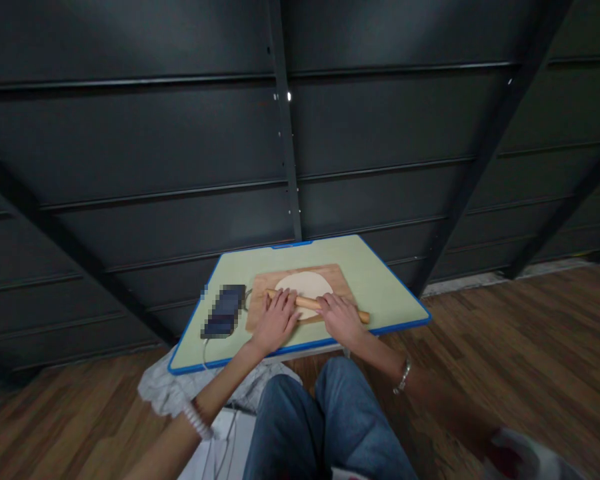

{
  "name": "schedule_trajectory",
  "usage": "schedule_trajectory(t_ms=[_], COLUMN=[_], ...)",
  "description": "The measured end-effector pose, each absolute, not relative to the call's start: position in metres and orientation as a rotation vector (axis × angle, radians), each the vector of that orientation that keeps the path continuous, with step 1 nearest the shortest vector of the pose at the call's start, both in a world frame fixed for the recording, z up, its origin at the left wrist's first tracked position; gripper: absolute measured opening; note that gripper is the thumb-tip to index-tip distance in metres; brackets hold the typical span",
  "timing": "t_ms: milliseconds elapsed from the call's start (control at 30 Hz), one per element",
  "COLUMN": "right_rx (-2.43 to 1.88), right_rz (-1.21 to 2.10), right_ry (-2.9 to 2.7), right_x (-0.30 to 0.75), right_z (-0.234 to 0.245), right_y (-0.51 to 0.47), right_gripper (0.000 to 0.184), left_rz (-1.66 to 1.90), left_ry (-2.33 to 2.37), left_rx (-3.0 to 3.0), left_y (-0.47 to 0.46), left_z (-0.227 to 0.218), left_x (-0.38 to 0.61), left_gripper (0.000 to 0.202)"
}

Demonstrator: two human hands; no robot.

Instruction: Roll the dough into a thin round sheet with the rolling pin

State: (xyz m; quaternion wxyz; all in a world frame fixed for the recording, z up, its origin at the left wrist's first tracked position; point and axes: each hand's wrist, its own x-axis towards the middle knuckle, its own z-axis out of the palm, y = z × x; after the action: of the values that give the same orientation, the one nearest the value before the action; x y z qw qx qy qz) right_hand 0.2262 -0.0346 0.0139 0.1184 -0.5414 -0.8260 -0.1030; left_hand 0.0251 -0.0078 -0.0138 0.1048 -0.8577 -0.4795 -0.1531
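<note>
A wooden rolling pin [307,303] lies across a flat, pale round of dough [310,283], tilted slightly down to the right. My left hand [279,318] rests over the pin's left part, and my right hand [341,316] presses on it nearer the right end, which sticks out past my fingers. Both hands have their fingers bent over the pin. Under the dough is a wooden board [263,281]. The dough's near edge is partly hidden by the pin and my hands.
The board sits on a pale green folding table [380,287] with a blue rim. Left of the board lies a dark, pixelated device [225,312] with a white cable. Dark metal panels [205,140] rise behind the table. White cloth [160,383] is below at left.
</note>
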Motion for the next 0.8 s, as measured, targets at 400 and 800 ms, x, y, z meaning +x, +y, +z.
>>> schedule_trajectory(t_ms=[400,800], right_rx=[-1.575,-1.803], right_rz=[-0.334,-0.167], right_ry=[-2.298,-2.262], right_x=[0.246,0.254], right_z=[0.002,0.015], right_y=[0.019,0.103], right_gripper=[0.048,0.056], left_rz=[-0.391,-0.286], left_ry=[-1.584,-1.750], left_rx=[-2.547,-2.658], left_y=[0.027,0.092], left_z=[0.001,0.007], left_x=[0.046,0.050], left_gripper=[0.058,0.055])
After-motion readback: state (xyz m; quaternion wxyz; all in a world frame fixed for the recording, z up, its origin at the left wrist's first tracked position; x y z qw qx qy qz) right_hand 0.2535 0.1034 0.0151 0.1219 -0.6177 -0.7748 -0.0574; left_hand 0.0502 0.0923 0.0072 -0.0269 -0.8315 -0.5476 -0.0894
